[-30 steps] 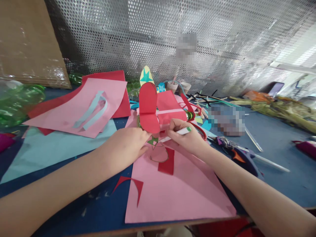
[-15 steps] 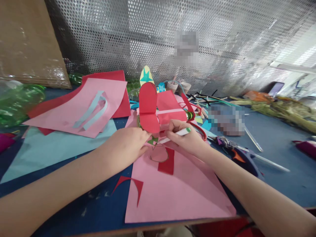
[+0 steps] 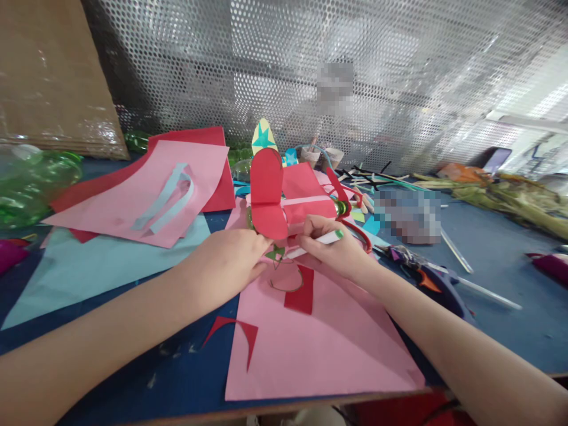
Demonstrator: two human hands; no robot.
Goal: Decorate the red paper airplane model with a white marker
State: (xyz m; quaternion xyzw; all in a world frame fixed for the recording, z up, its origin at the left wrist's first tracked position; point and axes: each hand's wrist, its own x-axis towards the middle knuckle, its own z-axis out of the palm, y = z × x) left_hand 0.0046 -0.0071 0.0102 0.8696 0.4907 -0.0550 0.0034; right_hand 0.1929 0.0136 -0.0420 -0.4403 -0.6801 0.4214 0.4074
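My right hand (image 3: pixel 331 245) grips a white marker with a green end (image 3: pixel 329 238), its tip low over the pink paper. My left hand (image 3: pixel 237 254) is closed, its fingertips at a small pointed green piece (image 3: pixel 276 254), perhaps paper. Thin dark lines and a curved outline (image 3: pixel 286 290) show just below that piece. A red rectangle (image 3: pixel 304 299) lies there too. Behind my hands stands a rounded red paper shape (image 3: pixel 266 186), beside a bottle wrapped in red and pink paper (image 3: pixel 310 209). Under my hands spreads a large pink sheet (image 3: pixel 328 355).
Pink paper (image 3: pixel 195 195) with light blue strips lies on red and blue sheets at left. A green plastic bottle (image 3: pixel 35 189) is at far left. Scissors (image 3: pixel 435 281), clear sticks (image 3: pixel 457 251) and a red offcut (image 3: pixel 237 325) lie about. A perforated metal panel (image 3: pixel 275 77) stands behind.
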